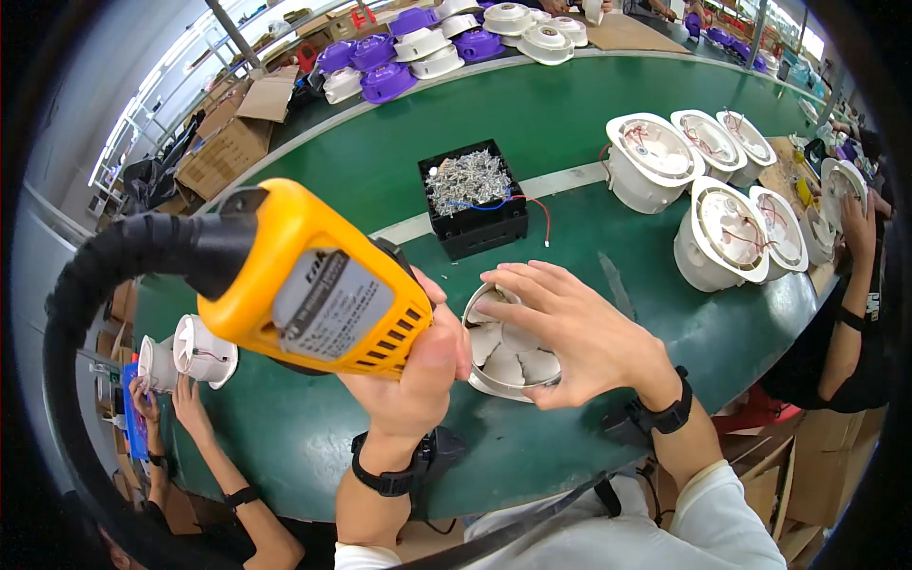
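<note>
My left hand (418, 370) is wrapped around a yellow handheld power tool (351, 285) with a grey label, vent slots and a thick black ribbed hose (123, 247) bending down at the left. The tool's working end is hidden. Just right of it, on the green table, stands a round white fan housing (499, 385) with pale blades inside. My right hand (570, 328) grips its rim, fingers over the far side and thumb at the near side. Beyond the housing is a black box (475, 233) heaped with small silvery metal parts (470, 180).
Several white housings (655, 161) with red wires stand at the right. Purple and white housings (389, 83) crowd the far side. At left, a co-worker's hands (190, 408) touch white housings (204, 351); another person's hand (858, 228) holds one at right. Thin red and blue wires (546, 223) lie by the box.
</note>
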Motion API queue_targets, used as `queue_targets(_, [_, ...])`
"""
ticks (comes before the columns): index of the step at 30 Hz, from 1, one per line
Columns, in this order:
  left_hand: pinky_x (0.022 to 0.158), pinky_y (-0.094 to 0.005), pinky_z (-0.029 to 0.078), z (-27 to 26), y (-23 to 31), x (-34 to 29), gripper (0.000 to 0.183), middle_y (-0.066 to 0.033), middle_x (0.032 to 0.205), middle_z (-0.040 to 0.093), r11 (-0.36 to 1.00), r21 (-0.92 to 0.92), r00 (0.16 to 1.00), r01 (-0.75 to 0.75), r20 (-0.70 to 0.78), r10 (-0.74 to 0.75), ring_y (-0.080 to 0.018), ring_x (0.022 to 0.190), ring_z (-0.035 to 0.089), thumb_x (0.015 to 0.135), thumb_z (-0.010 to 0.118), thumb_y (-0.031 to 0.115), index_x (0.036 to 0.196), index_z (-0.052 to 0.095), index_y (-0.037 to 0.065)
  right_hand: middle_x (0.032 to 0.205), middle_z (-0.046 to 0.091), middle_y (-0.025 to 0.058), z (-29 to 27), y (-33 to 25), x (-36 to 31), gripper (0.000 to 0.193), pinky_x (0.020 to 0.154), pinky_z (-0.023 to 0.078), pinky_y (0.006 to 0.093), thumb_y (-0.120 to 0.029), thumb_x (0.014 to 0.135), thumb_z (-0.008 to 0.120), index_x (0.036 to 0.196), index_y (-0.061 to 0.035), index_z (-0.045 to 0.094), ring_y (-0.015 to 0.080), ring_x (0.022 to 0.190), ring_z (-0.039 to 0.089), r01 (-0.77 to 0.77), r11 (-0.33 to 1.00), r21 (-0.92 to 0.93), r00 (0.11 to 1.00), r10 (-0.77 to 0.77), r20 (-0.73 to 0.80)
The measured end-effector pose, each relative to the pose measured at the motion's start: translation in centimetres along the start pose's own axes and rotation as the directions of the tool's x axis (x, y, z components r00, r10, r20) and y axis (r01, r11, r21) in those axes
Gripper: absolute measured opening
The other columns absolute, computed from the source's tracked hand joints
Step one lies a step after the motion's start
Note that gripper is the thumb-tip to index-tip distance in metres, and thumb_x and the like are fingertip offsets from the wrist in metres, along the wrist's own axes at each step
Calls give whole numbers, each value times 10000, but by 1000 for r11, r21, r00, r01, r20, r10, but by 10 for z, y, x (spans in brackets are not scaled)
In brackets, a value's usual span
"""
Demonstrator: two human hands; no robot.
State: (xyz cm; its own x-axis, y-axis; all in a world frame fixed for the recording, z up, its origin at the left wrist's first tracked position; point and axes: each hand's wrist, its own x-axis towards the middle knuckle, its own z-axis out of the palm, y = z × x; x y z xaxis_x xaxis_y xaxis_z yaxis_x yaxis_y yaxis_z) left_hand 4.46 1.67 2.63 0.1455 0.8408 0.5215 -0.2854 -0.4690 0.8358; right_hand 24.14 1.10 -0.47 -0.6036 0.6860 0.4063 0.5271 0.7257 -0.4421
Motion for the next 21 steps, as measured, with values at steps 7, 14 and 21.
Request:
queue_targets(7, [416,-289,442,-4,0,-6,527,-63,553,515,992,83,991,-92,-84,100,-149,414,490,894,657,413,1106,433,-13,1395,356,286,2,-22,-2,849,1112,239,565,-404,632,763,1333,-46,442,425,1340,331,-147,980,-134,989,148,-6])
queue_targets(14, [426,-271,441,-13,5,5,471,-82,593,532,976,142,980,-163,-93,177,-144,441,499,912,651,341,1126,447,-25,1413,298,315,0,-21,-3,948,1124,193,583,-461,653,779,1391,-23,376,465,1345,292,-251,950,-187,961,267,68])
queue_targets(21, [439,-271,443,-18,4,4,485,-78,584,533,982,97,968,-162,-175,177,-144,450,506,892,668,351,1114,458,-26,1385,336,311,16,-38,-2,975,1128,197,570,-489,661,794,1405,-28,364,463,1309,341,-374,913,-166,927,362,-99])
